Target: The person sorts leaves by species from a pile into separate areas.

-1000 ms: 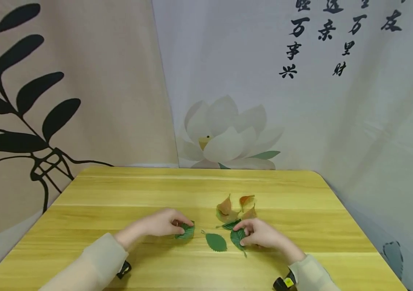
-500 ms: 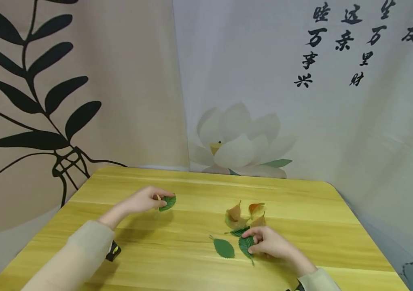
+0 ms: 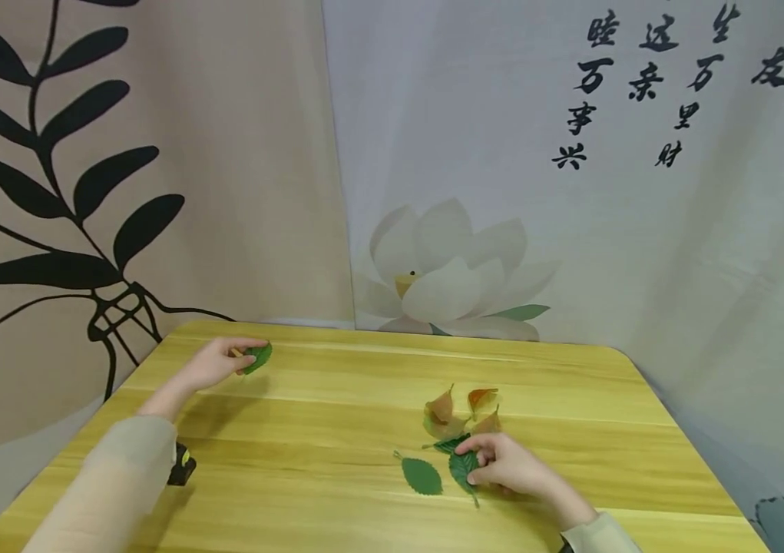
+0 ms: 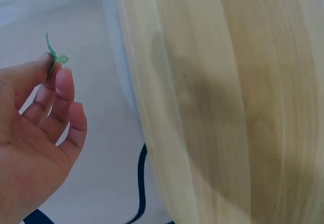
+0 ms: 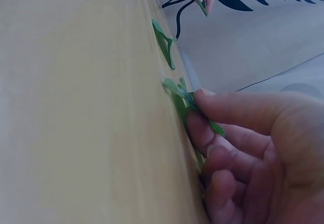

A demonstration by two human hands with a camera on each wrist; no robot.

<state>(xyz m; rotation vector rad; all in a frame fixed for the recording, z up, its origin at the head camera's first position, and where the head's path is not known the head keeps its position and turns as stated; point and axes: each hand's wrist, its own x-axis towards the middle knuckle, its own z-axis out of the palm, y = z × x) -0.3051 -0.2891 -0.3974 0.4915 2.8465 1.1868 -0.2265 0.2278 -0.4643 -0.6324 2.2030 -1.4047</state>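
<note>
At the far left of the table my left hand pinches a green leaf between thumb and fingers, raised above the wood with a shadow below. The left wrist view shows the leaf nearly edge-on at the fingertips. My right hand pinches another green leaf low over the table, right of centre; in the right wrist view this leaf passes between thumb and index finger. Just left of it a flat green leaf lies on the wood. A further green leaf lies partly behind the right fingertips.
Several orange-brown leaves lie beyond the right hand. The wooden table ends at a back edge near a printed curtain with a lotus, plant and writing. Dark wrist devices show at the sleeves.
My left hand has lifted its leaf off the middle of the table and carried it left and toward the back. My right hand stays in place with its leaf. The head view has shifted slightly.
</note>
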